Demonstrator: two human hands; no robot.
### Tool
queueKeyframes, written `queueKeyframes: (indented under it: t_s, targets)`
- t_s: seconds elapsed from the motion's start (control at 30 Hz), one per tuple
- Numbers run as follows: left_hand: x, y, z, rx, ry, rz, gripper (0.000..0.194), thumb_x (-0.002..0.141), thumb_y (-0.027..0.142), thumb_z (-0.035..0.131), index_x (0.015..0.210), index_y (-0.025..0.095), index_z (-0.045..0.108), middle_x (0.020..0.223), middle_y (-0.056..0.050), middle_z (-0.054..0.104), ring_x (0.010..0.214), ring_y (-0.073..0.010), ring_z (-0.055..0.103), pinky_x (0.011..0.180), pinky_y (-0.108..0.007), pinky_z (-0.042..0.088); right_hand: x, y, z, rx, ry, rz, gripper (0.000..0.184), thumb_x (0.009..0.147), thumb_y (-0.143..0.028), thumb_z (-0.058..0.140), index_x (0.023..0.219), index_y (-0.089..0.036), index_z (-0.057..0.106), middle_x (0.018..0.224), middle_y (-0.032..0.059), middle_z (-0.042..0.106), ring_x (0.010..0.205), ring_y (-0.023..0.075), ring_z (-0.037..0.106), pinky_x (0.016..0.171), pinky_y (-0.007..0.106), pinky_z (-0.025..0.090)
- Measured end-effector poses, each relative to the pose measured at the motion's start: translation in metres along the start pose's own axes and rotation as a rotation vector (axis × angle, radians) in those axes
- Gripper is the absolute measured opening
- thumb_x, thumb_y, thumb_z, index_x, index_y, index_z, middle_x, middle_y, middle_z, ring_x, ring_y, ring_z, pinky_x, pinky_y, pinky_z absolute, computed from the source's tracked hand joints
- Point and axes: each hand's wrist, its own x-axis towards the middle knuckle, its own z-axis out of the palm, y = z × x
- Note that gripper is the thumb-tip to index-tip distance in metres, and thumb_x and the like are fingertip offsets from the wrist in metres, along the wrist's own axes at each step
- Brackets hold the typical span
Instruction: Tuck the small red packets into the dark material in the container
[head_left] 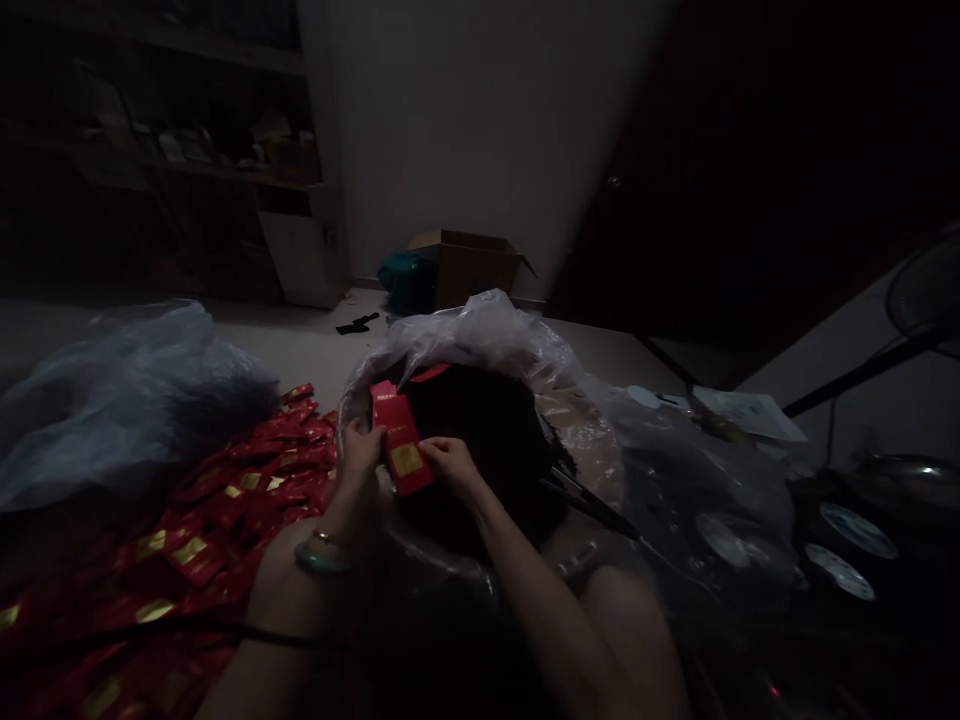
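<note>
Between both hands is a red packet point(401, 440) with gold print and a gold square near its lower end. My left hand point(361, 450) grips its left edge, a bracelet and a green bangle on that wrist. On the packet's right edge, my right hand point(451, 464) pinches with thumb and fingers. Below the hands, a wide container lined with clear plastic point(480, 325) holds a heap of dark loose material point(480, 440). Tongs or a similar long tool point(592, 503) lean at the heap's right side. Another red piece point(431, 373) lies at the heap's back edge.
Many red packets point(247, 485) are piled on the left, beside a large clear plastic bag point(142, 390). A cardboard box point(480, 268) and a teal bag point(407, 280) stand by the wall. Plates point(859, 528) and more plastic sheeting point(712, 500) are on the right.
</note>
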Motion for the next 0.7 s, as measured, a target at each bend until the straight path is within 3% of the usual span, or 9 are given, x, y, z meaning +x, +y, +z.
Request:
queueKeyframes:
  t_s: [0.1, 0.17, 0.3, 0.37, 0.47, 0.57, 0.7]
  targets:
    - [-0.013, 0.007, 0.004, -0.157, -0.124, -0.157, 0.045, 0.071, 0.019, 0.061, 0.115, 0.012, 0.055, 0.089, -0.008, 0.069, 0.07, -0.0167, 0.068, 0.057, -0.026, 0.054, -0.014, -0.003, -0.009, 0.006, 0.088, -0.076, 0.031, 0.085, -0.033, 0.047, 0.093, -0.011, 0.067, 0.085, 0.0081, 0.067, 0.077, 0.0171, 0.063, 0.07, 0.029, 0.052]
    - [-0.021, 0.013, 0.006, -0.252, -0.22, -0.18, 0.042, 0.068, 0.021, 0.064, 0.109, 0.011, 0.06, 0.084, -0.006, 0.071, 0.066, -0.0148, 0.067, 0.057, -0.024, 0.053, -0.02, -0.009, -0.011, -0.004, 0.161, -0.134, 0.027, 0.082, -0.029, 0.052, 0.099, -0.013, 0.065, 0.102, 0.0108, 0.064, 0.088, 0.0194, 0.061, 0.079, 0.032, 0.052]
    - [-0.03, 0.018, 0.009, -0.317, -0.296, -0.147, 0.041, 0.06, 0.02, 0.07, 0.1, 0.01, 0.066, 0.073, -0.003, 0.072, 0.066, -0.0167, 0.068, 0.063, -0.027, 0.055, -0.023, -0.032, -0.019, -0.325, 0.22, -0.445, 0.06, 0.074, -0.019, 0.066, 0.132, -0.021, 0.05, 0.133, 0.0128, 0.047, 0.114, 0.0254, 0.049, 0.099, 0.043, 0.044]
    - [-0.031, 0.018, 0.011, -0.264, -0.281, -0.083, 0.041, 0.061, 0.019, 0.07, 0.1, 0.011, 0.066, 0.075, -0.004, 0.073, 0.07, -0.0185, 0.069, 0.068, -0.029, 0.056, -0.021, -0.044, -0.024, -0.573, 0.158, -0.55, 0.06, 0.077, -0.019, 0.065, 0.135, -0.022, 0.048, 0.13, 0.0125, 0.05, 0.115, 0.0267, 0.047, 0.1, 0.045, 0.043]
    - [-0.03, 0.018, 0.01, -0.108, -0.222, 0.065, 0.038, 0.067, 0.015, 0.065, 0.105, 0.011, 0.064, 0.084, -0.007, 0.074, 0.081, -0.021, 0.07, 0.075, -0.032, 0.056, -0.014, -0.055, -0.022, -0.741, 0.093, -0.526, 0.05, 0.081, -0.02, 0.062, 0.13, -0.02, 0.053, 0.119, 0.0124, 0.056, 0.108, 0.0253, 0.051, 0.094, 0.041, 0.048]
    - [-0.028, 0.022, 0.006, 0.098, -0.1, 0.205, 0.039, 0.072, 0.01, 0.059, 0.111, 0.013, 0.061, 0.1, -0.011, 0.071, 0.091, -0.0224, 0.069, 0.083, -0.035, 0.054, -0.004, -0.056, -0.008, -0.736, 0.099, -0.506, 0.047, 0.084, -0.019, 0.06, 0.13, -0.018, 0.054, 0.12, 0.0125, 0.057, 0.109, 0.0237, 0.055, 0.094, 0.036, 0.049]
    - [-0.023, 0.024, -0.002, 0.276, 0.033, 0.269, 0.041, 0.077, 0.008, 0.054, 0.117, 0.015, 0.056, 0.113, -0.013, 0.066, 0.096, -0.0227, 0.068, 0.085, -0.036, 0.053, 0.012, -0.052, 0.014, -0.66, 0.111, -0.55, 0.041, 0.088, -0.017, 0.055, 0.128, -0.02, 0.055, 0.131, 0.0101, 0.055, 0.119, 0.0204, 0.054, 0.102, 0.031, 0.043]
